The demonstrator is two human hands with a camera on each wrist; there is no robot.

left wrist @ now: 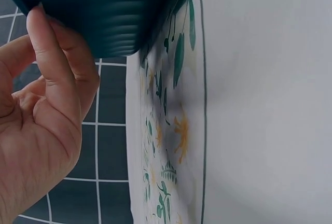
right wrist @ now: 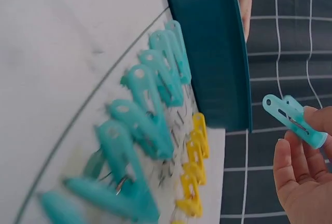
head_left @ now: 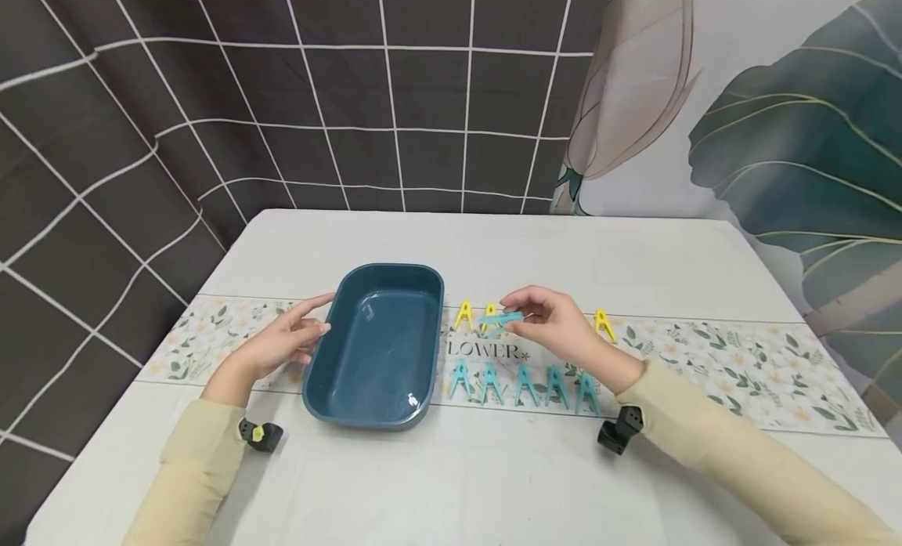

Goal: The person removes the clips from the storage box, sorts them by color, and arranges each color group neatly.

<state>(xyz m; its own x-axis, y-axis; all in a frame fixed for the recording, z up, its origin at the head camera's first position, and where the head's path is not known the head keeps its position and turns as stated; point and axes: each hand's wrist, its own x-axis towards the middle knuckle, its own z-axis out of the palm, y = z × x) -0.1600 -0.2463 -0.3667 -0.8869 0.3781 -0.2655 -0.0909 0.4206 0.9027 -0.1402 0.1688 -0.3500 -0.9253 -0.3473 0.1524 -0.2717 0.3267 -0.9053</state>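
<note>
A smooth white bench point(head_left: 535, 483) carries a glossy, rounded teal plastic tub point(head_left: 377, 346). The left hand point(head_left: 282, 344) rests straight fingers against its ribbed wall; the right hand point(head_left: 557, 327) pinches a turquoise plastic peg point(head_left: 500, 320) beside it.

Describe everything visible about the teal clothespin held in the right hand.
The teal clothespin looks like smooth light teal plastic, two flat arms joined at a spring, with a slot along the side. The right hand pinches one end between fingertips, the other end pointing toward the dark teal tub. It hangs in the air above the table runner, clear of the standing pins, touching nothing but the fingers.
</note>
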